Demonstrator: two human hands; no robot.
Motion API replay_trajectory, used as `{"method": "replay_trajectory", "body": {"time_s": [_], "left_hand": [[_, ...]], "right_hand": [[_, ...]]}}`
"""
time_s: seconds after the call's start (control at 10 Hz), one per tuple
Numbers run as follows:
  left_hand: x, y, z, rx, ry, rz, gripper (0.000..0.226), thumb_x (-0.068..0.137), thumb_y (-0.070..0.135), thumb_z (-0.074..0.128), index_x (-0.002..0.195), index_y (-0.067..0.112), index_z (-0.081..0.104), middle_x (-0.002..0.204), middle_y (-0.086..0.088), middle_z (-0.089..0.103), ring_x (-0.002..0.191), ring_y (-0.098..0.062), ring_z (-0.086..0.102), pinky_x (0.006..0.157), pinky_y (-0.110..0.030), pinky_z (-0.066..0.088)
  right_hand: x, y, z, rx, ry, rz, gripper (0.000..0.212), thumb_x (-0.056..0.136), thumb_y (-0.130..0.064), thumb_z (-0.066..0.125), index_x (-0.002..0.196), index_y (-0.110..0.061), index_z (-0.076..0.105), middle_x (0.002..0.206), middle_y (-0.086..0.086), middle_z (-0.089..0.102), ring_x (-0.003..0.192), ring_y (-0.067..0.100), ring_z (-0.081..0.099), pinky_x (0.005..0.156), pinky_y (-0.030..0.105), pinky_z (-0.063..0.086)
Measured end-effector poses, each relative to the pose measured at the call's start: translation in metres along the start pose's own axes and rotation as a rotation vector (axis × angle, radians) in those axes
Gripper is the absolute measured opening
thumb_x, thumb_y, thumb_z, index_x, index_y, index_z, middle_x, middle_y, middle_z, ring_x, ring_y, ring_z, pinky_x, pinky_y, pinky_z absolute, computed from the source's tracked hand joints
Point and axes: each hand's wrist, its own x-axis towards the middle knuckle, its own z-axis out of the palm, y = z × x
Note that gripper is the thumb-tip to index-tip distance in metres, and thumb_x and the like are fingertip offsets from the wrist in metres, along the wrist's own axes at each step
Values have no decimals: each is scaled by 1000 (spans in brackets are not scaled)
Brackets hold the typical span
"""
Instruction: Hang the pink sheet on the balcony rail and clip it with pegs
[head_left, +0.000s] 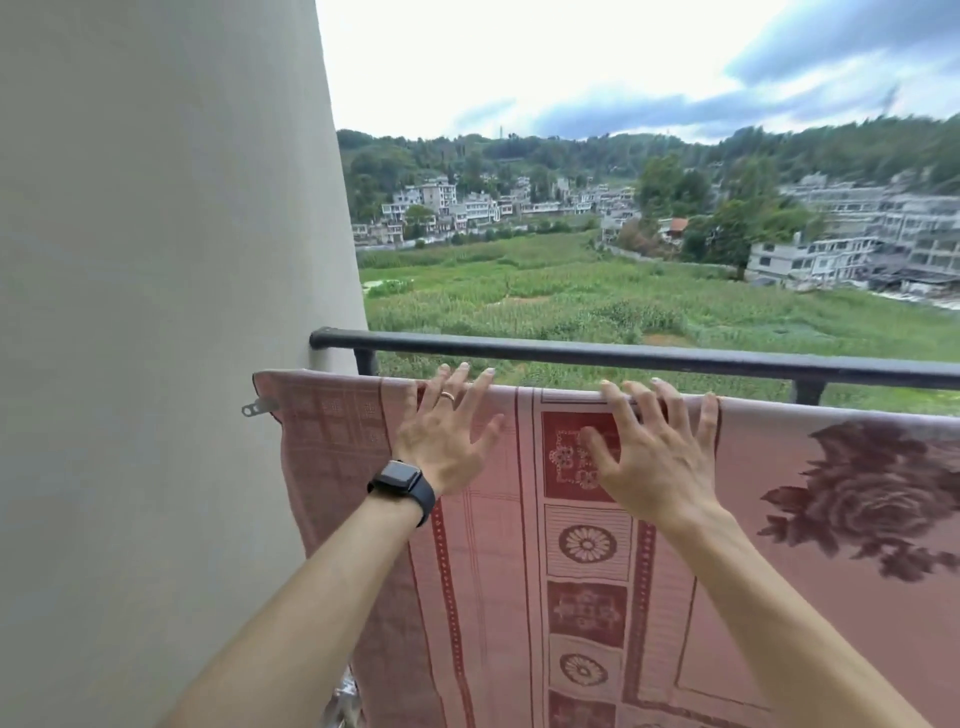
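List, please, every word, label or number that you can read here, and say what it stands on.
No text can be read.
The watch screen is dark.
The pink sheet bears only woven flowers and ornaments.
The far buildings are too small to show any sign.

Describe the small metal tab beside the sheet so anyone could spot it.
Find the pale wall on the left, where the black rail ends. Just below, at the pink sheet's left edge, juts a small tab with a hole, silver unlike the rail.
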Motion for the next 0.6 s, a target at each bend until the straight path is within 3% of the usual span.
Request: {"method": "replay_trajectory", "body": {"time_s": [0.1, 0.2, 0.3, 0.4, 0.5, 0.6], "left_hand": [[-2, 2, 12, -18, 37, -38, 66, 95, 69, 10, 152, 44, -12, 165, 4, -10, 151, -18, -13, 121, -51, -7], [-3, 2, 15, -16, 108, -55, 67, 97, 67, 17, 154, 42, -5, 165, 1, -13, 151, -20, -11, 120, -52, -8], [-9, 5, 21, -11, 187, -39, 66, 96, 63, 27, 155, 36, 17, 163, -5, 15, 151, -26, 12, 119, -57, 8], [-14, 8, 31, 8, 144, -89, 71, 94, 69, 15, 156, 38, -1, 165, -1, 1, 152, -24, -4, 120, -53, -5], [-15, 8, 28, 24, 113, -93, 73, 93, 73, 10, 153, 40, -16, 164, 0, -13, 150, -21, -17, 118, -48, -16], [-15, 4, 25, 34, 85, -70, 72, 93, 73, 9, 151, 42, -20, 164, 0, -15, 149, -20, -20, 118, -51, -15]], "right_hand": [[0, 1, 6, -7, 29, -4, 72, 91, -71, 23, 153, -36, 23, 157, -2, 31, 150, 25, 12, 117, 62, -12], [-3, 3, 12, -31, 56, -48, 76, 91, -73, 26, 156, -34, 19, 160, 1, 29, 150, 28, 15, 117, 66, -6], [-3, 7, 15, -40, 71, -74, 76, 91, -72, 27, 156, -32, 23, 161, 4, 28, 150, 31, 18, 116, 68, -1], [-1, 10, 12, -35, 44, -83, 76, 90, -72, 31, 154, -30, 28, 162, 4, 26, 151, 31, 15, 116, 69, 0], [-5, 6, 5, -46, -14, -95, 78, 90, -75, 28, 156, -33, 21, 165, 2, 19, 152, 29, 9, 116, 67, -2], [5, 13, -25, 155, -112, -150, 77, 86, -82, 22, 153, -46, 20, 164, -11, 20, 152, 22, 13, 118, 65, 12]]}}
